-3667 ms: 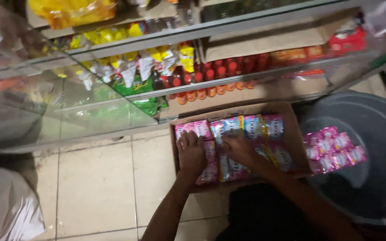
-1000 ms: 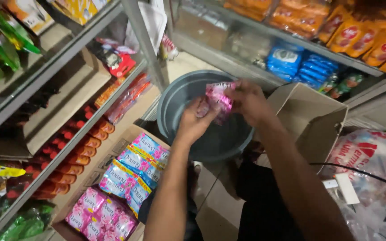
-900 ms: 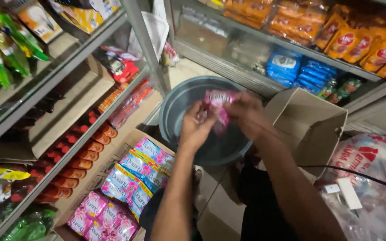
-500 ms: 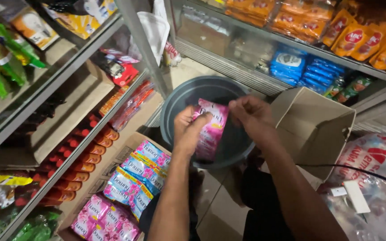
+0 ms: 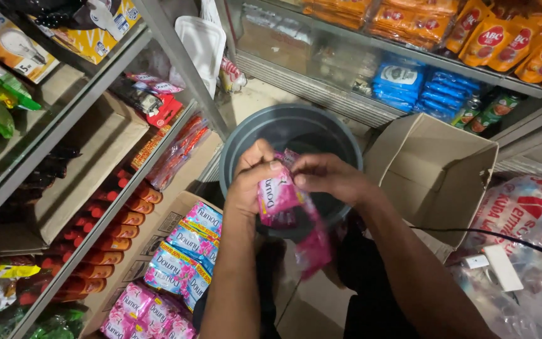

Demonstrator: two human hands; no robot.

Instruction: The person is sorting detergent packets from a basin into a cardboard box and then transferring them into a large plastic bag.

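At the centre of the frame, the left hand (image 5: 252,182) and right hand (image 5: 324,177) both pinch a strip of pink sachets (image 5: 286,207) that hangs down over a grey plastic tub (image 5: 296,125). At lower left, a cardboard box (image 5: 170,220) holds more blue and pink sachet packs (image 5: 186,248). An open empty carton (image 5: 434,169) sits at right.

Bare forearms, no sleeves; dark clothing (image 5: 371,295) below.
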